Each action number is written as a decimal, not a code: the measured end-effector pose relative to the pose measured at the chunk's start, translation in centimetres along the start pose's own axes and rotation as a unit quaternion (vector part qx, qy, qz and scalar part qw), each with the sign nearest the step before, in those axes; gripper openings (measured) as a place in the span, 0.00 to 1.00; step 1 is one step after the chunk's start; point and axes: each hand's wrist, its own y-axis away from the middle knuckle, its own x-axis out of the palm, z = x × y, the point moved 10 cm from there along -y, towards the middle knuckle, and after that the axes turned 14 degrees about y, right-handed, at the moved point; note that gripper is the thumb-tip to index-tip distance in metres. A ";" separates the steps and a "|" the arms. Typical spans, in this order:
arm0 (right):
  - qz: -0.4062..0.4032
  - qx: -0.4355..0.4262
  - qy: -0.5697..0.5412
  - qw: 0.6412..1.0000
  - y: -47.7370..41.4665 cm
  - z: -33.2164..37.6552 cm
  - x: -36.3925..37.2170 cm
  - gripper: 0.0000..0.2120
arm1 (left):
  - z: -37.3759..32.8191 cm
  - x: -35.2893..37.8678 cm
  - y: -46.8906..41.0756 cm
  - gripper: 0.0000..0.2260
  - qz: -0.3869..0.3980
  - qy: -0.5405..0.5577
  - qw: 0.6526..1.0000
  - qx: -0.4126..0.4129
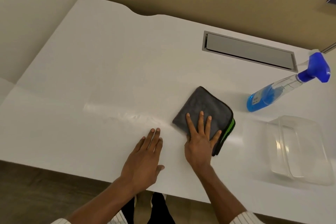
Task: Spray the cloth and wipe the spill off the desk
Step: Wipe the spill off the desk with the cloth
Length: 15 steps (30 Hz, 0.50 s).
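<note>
- Desk [109,60]: I see a white top filling most of the view; all positions below are given relative to the cloth.
- Cable hatch [249,51]: grey, rectangular, set flush in the desk; well beyond the cloth, toward the back partition.
- Clear container [300,151]: transparent plastic, lying on the desk to the right of the cloth; apart from it.
- Spray bottle [283,87]: clear body with blue liquid and a blue trigger head; it stands on the desk to the right of the cloth and slightly beyond it; not touching.
- Spill [127,114]: a wet, glossy streak on the desk running left from the cloth's left edge.
- Cloth [205,107]: grey, folded, with a green and black edge on its right side; it lies flat on the desk.
- Left hand [143,162]: flat, palm down, fingers extended; it rests on the desk just left of the cloth; it grasps nothing.
- Right hand [200,143]: flat, fingers spread, pressing on the near half of the cloth; I see no curled grip.
</note>
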 end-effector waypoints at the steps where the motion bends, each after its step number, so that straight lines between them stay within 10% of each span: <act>1: -0.005 0.003 -0.004 1.000 1.4 0.5 -0.1 0.43 | 0.4 0.0 0.3 0.44 -0.006 0.003 1.000 -0.011; 9: -0.013 -0.219 0.015 0.976 3.1 7.1 -0.7 0.42 | 3.9 -0.9 3.1 0.46 -0.053 0.022 0.993 -0.103; 15: 0.002 -0.132 0.002 0.991 0.9 7.1 -0.1 0.41 | 5.8 -1.7 3.8 0.47 -0.070 0.024 0.986 -0.150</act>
